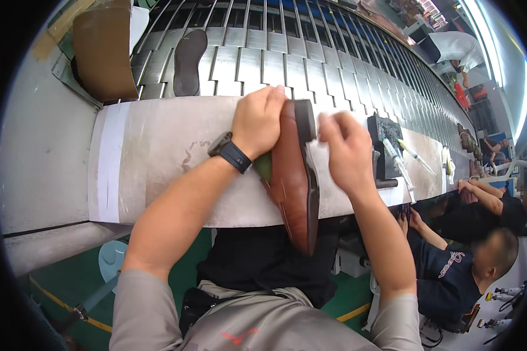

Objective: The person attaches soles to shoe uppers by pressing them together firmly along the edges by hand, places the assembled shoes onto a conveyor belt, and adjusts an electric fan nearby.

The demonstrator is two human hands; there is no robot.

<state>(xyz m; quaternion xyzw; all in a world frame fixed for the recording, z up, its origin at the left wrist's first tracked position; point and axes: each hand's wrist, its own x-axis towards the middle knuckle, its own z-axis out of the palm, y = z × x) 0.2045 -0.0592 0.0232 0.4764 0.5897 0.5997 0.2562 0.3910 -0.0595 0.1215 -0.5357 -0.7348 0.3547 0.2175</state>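
A brown leather shoe with a dark sole lies on its side on the grey workbench, toe pointing toward me. My left hand grips its heel end from above; a dark watch sits on that wrist. My right hand is at the sole edge near the heel, fingers pinched on a small white piece that I cannot make out clearly.
A dark shoe sole lies on the slatted conveyor behind the bench. A brown cardboard piece stands at far left. A black block and white glue tubes sit right of the shoe. Other people sit at right.
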